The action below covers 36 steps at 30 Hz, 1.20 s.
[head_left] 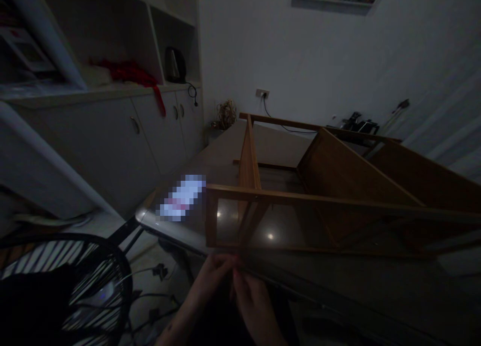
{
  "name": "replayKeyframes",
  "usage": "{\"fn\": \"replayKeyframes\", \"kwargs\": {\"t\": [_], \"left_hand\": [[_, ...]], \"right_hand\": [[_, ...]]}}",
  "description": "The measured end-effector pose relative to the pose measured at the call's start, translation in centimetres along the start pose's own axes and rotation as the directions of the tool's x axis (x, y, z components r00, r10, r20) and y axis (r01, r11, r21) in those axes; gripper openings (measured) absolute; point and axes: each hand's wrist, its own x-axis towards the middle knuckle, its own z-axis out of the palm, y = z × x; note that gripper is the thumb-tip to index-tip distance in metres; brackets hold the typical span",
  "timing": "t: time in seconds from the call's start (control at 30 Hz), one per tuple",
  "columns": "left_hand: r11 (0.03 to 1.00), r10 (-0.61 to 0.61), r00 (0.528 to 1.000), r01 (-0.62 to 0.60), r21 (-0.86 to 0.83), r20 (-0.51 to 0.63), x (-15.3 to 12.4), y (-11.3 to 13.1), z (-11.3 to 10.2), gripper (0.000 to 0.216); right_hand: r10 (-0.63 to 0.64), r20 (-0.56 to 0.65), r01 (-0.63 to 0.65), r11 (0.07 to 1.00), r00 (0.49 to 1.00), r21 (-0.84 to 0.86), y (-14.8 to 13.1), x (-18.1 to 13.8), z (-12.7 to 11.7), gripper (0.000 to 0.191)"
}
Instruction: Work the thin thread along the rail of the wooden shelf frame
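Just in front of the table edge, my left hand (215, 275) and my right hand (252, 297) meet at the fingertips. Both are closed in a pinch, and the room is too dark to make out what, if anything, lies between them. Beyond them a brown wooden shelf unit (278, 195) lies on its side on the glossy table (221, 144). Its near frame rail runs above my hands, apart from them. A bright pixelated patch (182, 198) covers something flat on the table's left corner.
A black round-backed chair (124, 276) stands at the lower left, with cables (161, 272) on the floor beside it. White cabinets (108, 130) line the left wall, holding a kettle (175, 65) and red cloth (130, 71). A wall socket (262, 93) has a cord plugged in.
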Motion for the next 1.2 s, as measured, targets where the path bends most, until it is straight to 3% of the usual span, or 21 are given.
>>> {"fn": "replayKeyframes", "kwargs": {"t": [0.37,0.63,0.87,0.93,1.1,1.2], "left_hand": [[0.986,0.095,0.991,-0.08,0.149,-0.098,0.3,0.2,-0.4,0.031],[0.997,-0.054,0.999,0.054,-0.048,0.0,0.2,-0.4,0.0,0.04],[0.999,-0.027,0.999,0.027,-0.024,-0.027,0.1,0.1,0.0,0.035],[1.0,-0.026,0.999,0.027,0.001,-0.031,0.1,0.4,-0.1,0.036],[0.998,-0.001,0.998,0.005,0.063,-0.055,0.1,0.6,0.0,0.034],[0.997,0.007,0.998,-0.002,0.08,-0.062,0.0,0.7,0.1,0.034]], "right_hand": [[-0.108,-0.004,0.102,0.952,0.994,-0.288,-0.3,0.4,-0.2,0.038],[0.055,-0.056,-0.055,0.998,0.997,0.005,-0.1,-0.4,-0.3,0.049],[0.09,0.044,-0.095,0.986,0.995,0.137,0.0,0.2,0.2,0.047],[0.066,0.039,-0.069,0.994,0.997,0.08,-0.2,0.3,0.1,0.045],[-0.039,0.0,0.038,0.968,0.999,-0.249,-0.3,0.3,0.2,0.029],[-0.088,0.002,0.084,0.946,0.996,-0.312,-0.3,0.2,0.3,0.026]]}}
